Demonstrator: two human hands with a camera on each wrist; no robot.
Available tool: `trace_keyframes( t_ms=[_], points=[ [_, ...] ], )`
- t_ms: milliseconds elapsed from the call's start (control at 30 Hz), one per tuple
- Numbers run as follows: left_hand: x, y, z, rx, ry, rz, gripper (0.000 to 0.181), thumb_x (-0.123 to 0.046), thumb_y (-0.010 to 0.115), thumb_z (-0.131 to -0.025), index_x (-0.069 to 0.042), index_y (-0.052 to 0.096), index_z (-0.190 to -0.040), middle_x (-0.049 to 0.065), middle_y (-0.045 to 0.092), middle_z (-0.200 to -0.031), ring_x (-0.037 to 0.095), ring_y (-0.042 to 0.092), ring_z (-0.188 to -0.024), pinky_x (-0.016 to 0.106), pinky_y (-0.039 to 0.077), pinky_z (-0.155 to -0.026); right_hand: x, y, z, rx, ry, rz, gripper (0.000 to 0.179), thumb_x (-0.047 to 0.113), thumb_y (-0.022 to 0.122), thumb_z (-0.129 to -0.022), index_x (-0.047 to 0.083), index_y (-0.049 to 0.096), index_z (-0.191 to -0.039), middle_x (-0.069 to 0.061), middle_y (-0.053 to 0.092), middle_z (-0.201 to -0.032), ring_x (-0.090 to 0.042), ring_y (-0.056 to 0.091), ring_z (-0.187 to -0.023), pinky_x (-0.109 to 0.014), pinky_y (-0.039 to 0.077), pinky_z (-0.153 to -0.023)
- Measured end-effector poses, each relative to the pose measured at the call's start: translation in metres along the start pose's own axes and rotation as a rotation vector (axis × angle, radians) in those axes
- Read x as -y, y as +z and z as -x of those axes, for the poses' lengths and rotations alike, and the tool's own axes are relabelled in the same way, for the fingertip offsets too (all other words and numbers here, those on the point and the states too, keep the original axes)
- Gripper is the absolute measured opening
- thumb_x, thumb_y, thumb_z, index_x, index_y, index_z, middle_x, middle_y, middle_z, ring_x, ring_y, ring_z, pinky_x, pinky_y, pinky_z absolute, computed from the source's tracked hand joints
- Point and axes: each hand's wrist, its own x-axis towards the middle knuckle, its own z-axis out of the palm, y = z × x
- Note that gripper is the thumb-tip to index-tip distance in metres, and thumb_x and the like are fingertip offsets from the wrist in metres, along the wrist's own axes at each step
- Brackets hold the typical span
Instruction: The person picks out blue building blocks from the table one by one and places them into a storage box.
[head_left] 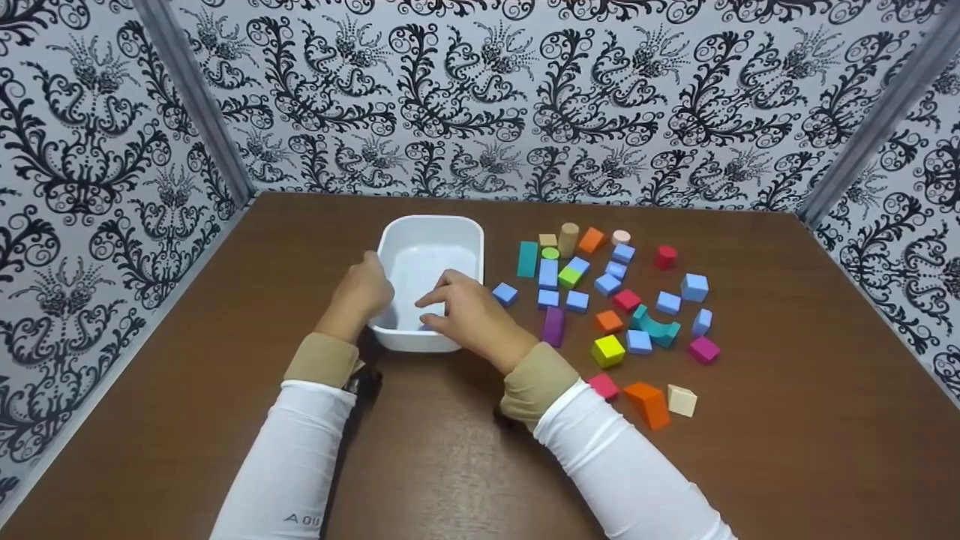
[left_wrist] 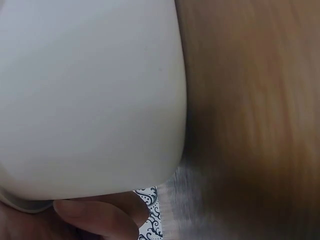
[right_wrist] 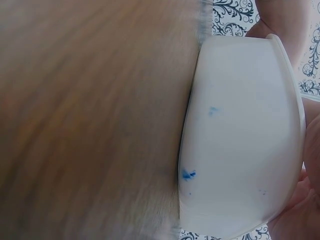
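A white plastic tub (head_left: 429,341) stands on the brown table, with no blocks showing inside it. My left hand (head_left: 365,289) grips the tub's left rim, its thumb (left_wrist: 95,217) against the outer wall in the left wrist view. Over the tub's near right corner reaches my right hand (head_left: 469,311), thumb and fingers apart with nothing between them. Blue marks dot the tub's outer wall (right_wrist: 240,130) in the right wrist view. Nearest to the right hand on the table is a blue block (head_left: 505,293).
Right of the tub lie many scattered wooden blocks, among them a purple block (head_left: 553,326), a teal arch (head_left: 655,328), a yellow cube (head_left: 608,351), a red cylinder (head_left: 665,256) and an orange block (head_left: 648,405). Patterned wall panels (head_left: 525,97) border the table (head_left: 442,465).
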Motion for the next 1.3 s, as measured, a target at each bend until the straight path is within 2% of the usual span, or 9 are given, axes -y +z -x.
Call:
trace_keyframes(
  t_ms=[267, 533, 767, 933, 1133, 1300],
  points=[
    [0.001, 0.0, -0.002, -0.007, 0.006, 0.004, 0.058, -0.002, 0.046, -0.1, 0.014, 0.03, -0.153, 0.039, 0.058, -0.135, 0.048, 0.063, -0.122, 0.058, 0.05, -0.105, 0.0, 0.0, 0.0, -0.001, 0.033, -0.017, 0.022, 0.017, 0.08, -0.096, 0.006, 0.083, -0.115, -0.013, 0.067, -0.11, -0.024, 0.066, -0.094, -0.035, 0.057, -0.086],
    [0.001, 0.002, -0.002, 0.0, -0.002, 0.006, 0.058, -0.003, 0.046, -0.101, 0.014, 0.029, -0.154, 0.039, 0.058, -0.136, 0.048, 0.063, -0.122, 0.058, 0.05, -0.105, -0.001, 0.0, 0.001, -0.001, 0.032, -0.018, 0.02, 0.017, 0.08, -0.096, 0.006, 0.082, -0.113, -0.015, 0.068, -0.11, -0.022, 0.064, -0.085, -0.032, 0.057, -0.078],
    [0.0, 0.001, -0.003, 0.011, -0.019, 0.005, 0.06, -0.002, 0.046, -0.102, 0.013, 0.026, -0.156, 0.038, 0.055, -0.139, 0.046, 0.062, -0.123, 0.057, 0.05, -0.106, -0.001, -0.001, 0.001, 0.016, 0.053, -0.02, 0.019, 0.016, 0.078, -0.098, 0.006, 0.082, -0.114, -0.014, 0.068, -0.112, -0.021, 0.065, -0.088, -0.03, 0.058, -0.08],
    [0.0, 0.0, -0.003, 0.002, -0.004, 0.007, 0.06, -0.002, 0.046, -0.101, 0.014, 0.027, -0.156, 0.038, 0.056, -0.138, 0.046, 0.062, -0.121, 0.057, 0.052, -0.105, -0.001, -0.002, 0.001, 0.007, 0.051, -0.026, 0.018, 0.014, 0.076, -0.099, 0.005, 0.082, -0.113, -0.013, 0.067, -0.112, -0.022, 0.067, -0.091, -0.03, 0.059, -0.083],
    [0.002, 0.002, -0.005, 0.015, -0.007, 0.011, 0.061, -0.003, 0.044, -0.102, 0.013, 0.025, -0.158, 0.038, 0.055, -0.141, 0.045, 0.062, -0.123, 0.056, 0.051, -0.106, -0.003, -0.004, 0.002, -0.007, -0.031, -0.02, 0.016, 0.012, 0.076, -0.098, 0.003, 0.081, -0.11, -0.013, 0.065, -0.112, -0.024, 0.07, -0.096, -0.033, 0.06, -0.086],
    [0.004, 0.002, -0.006, 0.021, -0.012, 0.004, 0.062, -0.004, 0.042, -0.102, 0.013, 0.022, -0.159, 0.039, 0.052, -0.145, 0.046, 0.06, -0.127, 0.057, 0.049, -0.108, -0.006, -0.014, 0.0, -0.065, -0.114, -0.009, 0.014, 0.011, 0.076, -0.098, 0.003, 0.08, -0.109, -0.012, 0.065, -0.111, -0.025, 0.069, -0.101, -0.035, 0.058, -0.091]
  ],
)
